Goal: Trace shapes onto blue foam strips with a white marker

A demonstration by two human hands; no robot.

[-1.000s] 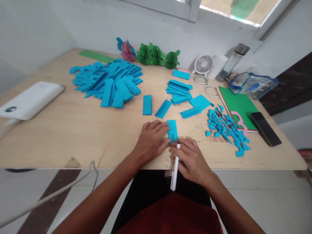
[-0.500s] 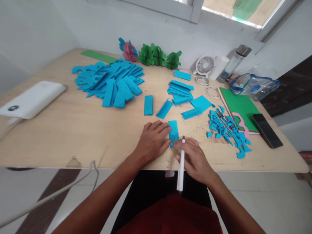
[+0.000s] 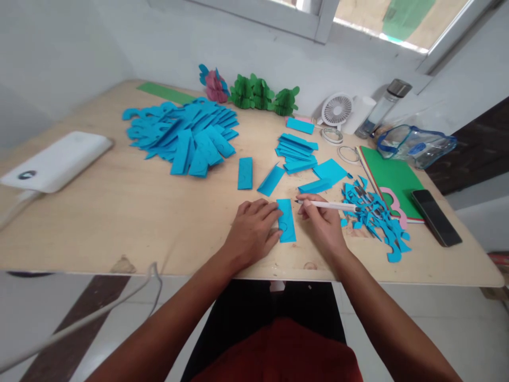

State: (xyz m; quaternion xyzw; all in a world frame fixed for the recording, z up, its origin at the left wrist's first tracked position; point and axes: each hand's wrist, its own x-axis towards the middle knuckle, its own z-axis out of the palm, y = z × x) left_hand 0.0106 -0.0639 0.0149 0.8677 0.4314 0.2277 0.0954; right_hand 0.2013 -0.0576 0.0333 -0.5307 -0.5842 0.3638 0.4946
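My left hand lies flat with spread fingers on the left edge of a small blue paper strip near the front of the wooden table. A curved line is drawn on the strip. My right hand is closed on a white pen. The pen lies almost level, its tip pointing left just above the strip's upper right corner. The hand rests on the table right of the strip.
A large heap of cut blue shapes lies at the back left, a stack of blue strips mid-table, blue scraps on the right. A green pad, phone, white device, fan, bottle.
My right hand has moved up and to the right off the strip's lower end, swinging the pen from upright to nearly level. My left hand stays on the strip.
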